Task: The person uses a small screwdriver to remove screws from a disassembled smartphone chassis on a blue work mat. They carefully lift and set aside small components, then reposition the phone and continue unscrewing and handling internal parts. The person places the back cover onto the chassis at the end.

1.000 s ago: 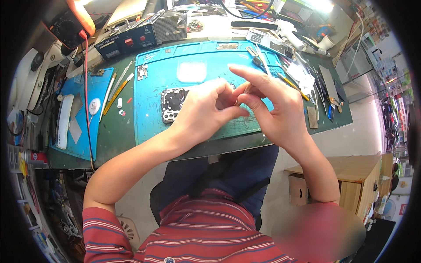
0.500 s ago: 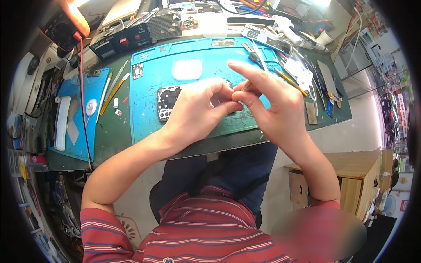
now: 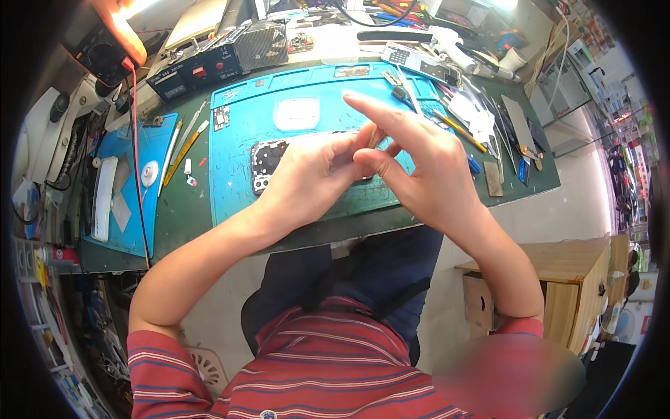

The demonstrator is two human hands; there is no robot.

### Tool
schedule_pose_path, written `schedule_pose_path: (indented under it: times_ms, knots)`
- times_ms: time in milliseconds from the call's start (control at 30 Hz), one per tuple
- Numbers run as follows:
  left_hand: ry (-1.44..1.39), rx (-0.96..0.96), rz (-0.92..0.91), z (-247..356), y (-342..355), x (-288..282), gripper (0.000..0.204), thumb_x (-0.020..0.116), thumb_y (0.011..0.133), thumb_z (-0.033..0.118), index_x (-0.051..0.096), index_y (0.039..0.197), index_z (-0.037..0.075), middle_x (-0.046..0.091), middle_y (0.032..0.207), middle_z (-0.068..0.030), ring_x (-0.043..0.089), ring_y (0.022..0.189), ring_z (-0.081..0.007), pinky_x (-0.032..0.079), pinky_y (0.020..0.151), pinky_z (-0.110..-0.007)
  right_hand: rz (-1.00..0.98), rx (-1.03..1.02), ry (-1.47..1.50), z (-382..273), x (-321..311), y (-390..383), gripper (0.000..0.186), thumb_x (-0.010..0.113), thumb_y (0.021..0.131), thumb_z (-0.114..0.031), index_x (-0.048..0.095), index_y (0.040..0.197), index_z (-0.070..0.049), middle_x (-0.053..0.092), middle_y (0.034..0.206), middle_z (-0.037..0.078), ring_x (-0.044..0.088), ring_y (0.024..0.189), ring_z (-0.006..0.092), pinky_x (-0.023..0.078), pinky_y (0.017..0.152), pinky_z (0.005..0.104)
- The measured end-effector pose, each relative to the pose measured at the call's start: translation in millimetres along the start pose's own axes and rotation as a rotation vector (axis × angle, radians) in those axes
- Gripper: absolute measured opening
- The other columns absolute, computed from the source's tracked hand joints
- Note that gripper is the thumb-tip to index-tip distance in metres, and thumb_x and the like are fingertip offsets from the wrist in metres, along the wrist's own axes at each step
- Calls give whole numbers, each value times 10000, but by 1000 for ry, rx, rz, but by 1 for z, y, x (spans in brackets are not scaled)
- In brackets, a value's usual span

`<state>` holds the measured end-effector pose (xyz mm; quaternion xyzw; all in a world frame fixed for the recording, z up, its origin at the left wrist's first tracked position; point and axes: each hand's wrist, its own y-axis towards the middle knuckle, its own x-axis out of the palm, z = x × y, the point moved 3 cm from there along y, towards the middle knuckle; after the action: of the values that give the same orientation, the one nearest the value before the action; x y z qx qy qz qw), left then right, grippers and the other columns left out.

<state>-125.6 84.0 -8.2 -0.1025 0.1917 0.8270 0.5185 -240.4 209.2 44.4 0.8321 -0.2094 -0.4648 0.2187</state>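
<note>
My left hand (image 3: 303,174) and my right hand (image 3: 433,164) meet above a disassembled phone (image 3: 264,162). The phone lies on a blue work mat (image 3: 237,199), its black inner side and camera end showing left of my left hand. The rest of it is mostly covered by my hands. The left fingers are closed together, their tips at the right thumb. On the right, the thumb and some fingers pinch while one long finger stretches up and left. Whatever small thing they hold is too hidden to name.
A small clear tray (image 3: 296,114) sits behind my hands. At left lie a yellow knife (image 3: 183,153) and a smaller blue mat (image 3: 132,234). A dark box-shaped device (image 3: 199,73) and a multimeter (image 3: 105,56) stand at the back left. Several tools and a white cloth (image 3: 478,119) crowd the right.
My right hand has shifted slightly left, its thumb now closer to my left fingers, and the stretched finger reaches further left. The view has moved a little.
</note>
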Motion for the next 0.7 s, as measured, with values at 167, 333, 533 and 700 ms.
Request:
schedule_pose_path:
  times_ms: [167,333,533,700]
  knots:
    - [6,14,54,0,0,-1,218,817,920,148,742,1051,-9,777,882,-126,750,792,-217,583,757,-351,30,32,26,4,-2,-3,542,738,914,-12,675,1433,-156,757,958,89,738,821,193,598,752,333]
    - [69,-24,-2,2,-1,-3,214,817,942,153,721,1062,4,752,903,-52,691,852,-118,559,815,-307,35,48,35,10,-3,-5,538,738,918,-57,661,1436,-180,755,982,106,739,837,261,597,737,375]
    - [117,0,25,7,-4,1,244,822,940,196,721,1070,15,732,873,-44,667,831,-105,545,787,-305,7,89,79,9,-2,-5,550,715,916,-14,659,1438,-174,767,974,127,758,844,257,605,741,360]
    - [204,-62,-61,4,-3,-4,276,841,921,195,711,1089,19,717,895,-38,654,833,-103,544,786,-304,14,-6,-30,0,-2,-4,567,702,898,58,680,1426,-147,773,959,99,766,839,192,611,775,323]
